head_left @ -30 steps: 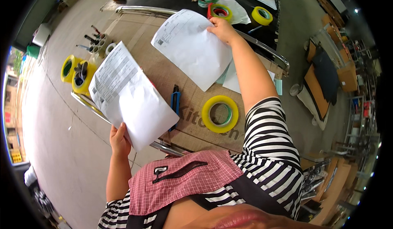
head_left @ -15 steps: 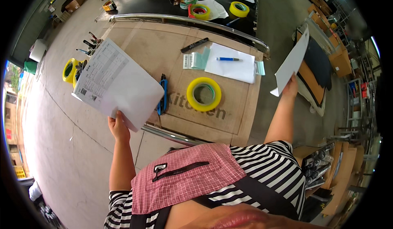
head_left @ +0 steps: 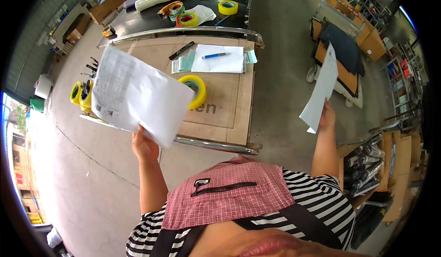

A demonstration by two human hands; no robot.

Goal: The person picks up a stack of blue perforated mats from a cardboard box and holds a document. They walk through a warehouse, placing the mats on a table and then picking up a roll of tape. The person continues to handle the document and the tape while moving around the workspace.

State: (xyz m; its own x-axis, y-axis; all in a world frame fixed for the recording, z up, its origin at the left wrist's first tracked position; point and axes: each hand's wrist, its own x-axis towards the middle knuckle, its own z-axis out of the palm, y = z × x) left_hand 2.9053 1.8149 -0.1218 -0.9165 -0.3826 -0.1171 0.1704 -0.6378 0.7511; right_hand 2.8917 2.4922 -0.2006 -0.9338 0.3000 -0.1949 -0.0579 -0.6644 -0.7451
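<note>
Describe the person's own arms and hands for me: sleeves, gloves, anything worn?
Both forearms are bare, with no gloves on the left hand or the right hand. Short sleeves of a black-and-white striped top end near the shoulders. A red-checked apron bib covers the chest. No watch or rings are visible.

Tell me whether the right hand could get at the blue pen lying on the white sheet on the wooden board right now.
Probably not straight away: the right hand is shut on a white paper sheet, held out to the side off the wooden board. Nothing covers the blue pen itself.
</note>
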